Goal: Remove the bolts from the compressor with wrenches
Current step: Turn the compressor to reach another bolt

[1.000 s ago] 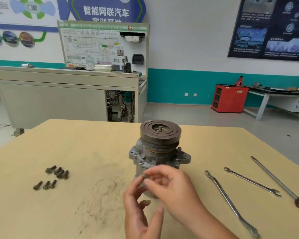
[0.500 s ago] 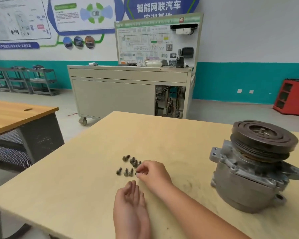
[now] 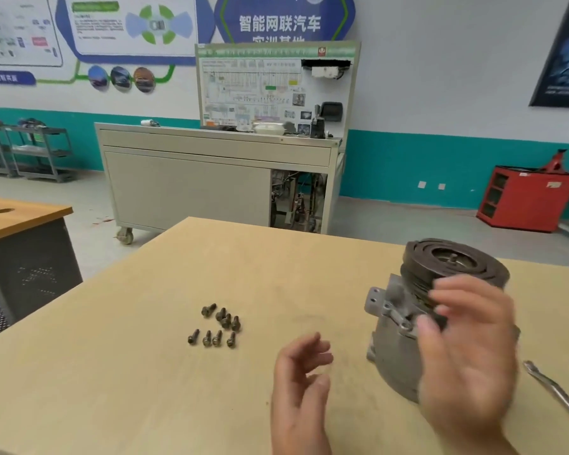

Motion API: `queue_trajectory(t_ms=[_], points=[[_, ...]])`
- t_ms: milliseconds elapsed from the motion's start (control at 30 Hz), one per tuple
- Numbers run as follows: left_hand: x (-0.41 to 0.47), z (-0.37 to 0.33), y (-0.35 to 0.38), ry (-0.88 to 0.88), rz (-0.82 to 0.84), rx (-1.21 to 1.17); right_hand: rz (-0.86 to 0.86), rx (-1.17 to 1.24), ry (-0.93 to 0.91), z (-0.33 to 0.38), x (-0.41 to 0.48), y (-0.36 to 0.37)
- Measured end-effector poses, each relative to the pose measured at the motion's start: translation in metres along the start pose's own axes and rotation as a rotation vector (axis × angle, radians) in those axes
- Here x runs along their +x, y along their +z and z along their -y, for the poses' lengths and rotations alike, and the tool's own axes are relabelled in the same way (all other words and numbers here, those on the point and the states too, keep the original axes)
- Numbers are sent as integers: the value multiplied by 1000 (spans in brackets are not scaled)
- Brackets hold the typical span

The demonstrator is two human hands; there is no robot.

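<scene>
Left hand (image 3: 301, 372) above the near edge of the desk (image 3: 112, 372), palm turned inward, fingers loosely curled, holding nothing. Right hand (image 3: 467, 349) raised in front of the compressor (image 3: 395, 349), motion-blurred, fingers spread, nothing gripped; contact with the housing not discernible.

Compressor upright toward the right edge of the desk. Dark grooved pulley on top, grey cast body below, mounting ears sticking out on its left side. Lower right portion hidden behind the right hand.

Bolts (image 3: 219, 325) loose on the desk surface toward the middle, well apart from the compressor. Eight dark flanged ones in two rough rows, far row partly bunched, near row lying side by side.

Wrench (image 3: 559, 394) flat near the right edge, running off toward the near right corner. Tip of a second tool just beyond it, mostly cut off.

Past the far edge: grey wheeled cabinet (image 3: 191, 185) carrying a wiring-diagram board (image 3: 260, 87), and a red cabinet (image 3: 526, 198) against the teal-banded wall. Second wooden table (image 3: 17, 215) beyond the left edge.
</scene>
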State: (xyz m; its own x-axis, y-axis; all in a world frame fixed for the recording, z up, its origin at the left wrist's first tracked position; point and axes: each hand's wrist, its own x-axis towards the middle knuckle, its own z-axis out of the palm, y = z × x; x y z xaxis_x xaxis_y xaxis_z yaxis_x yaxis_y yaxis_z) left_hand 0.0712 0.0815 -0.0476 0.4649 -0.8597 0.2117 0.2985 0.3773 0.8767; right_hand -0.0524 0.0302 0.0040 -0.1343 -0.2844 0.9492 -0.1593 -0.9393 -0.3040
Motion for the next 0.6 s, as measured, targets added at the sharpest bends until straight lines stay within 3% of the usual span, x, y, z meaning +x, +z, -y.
queue_trajectory(t_ms=[67,133,200,300,367,500,600], points=[[-20,11,28,223,237,303,-342,-75,149,-28,18,-60],[-34,27,60,414,375,604,-516,-160,506,-64,30,-92],[-38,39,87,513,333,990,-339,-125,896,-98,27,-104],[-45,48,111,229,453,1005,-52,324,1352,-116,16,-103],[-47,57,117,248,410,954,-36,454,1396,-110,10,-102],[-38,70,115,340,374,910,-146,493,1250,-91,-1,-97],[-16,68,106,247,365,715,-166,345,1192,-63,-22,-89]])
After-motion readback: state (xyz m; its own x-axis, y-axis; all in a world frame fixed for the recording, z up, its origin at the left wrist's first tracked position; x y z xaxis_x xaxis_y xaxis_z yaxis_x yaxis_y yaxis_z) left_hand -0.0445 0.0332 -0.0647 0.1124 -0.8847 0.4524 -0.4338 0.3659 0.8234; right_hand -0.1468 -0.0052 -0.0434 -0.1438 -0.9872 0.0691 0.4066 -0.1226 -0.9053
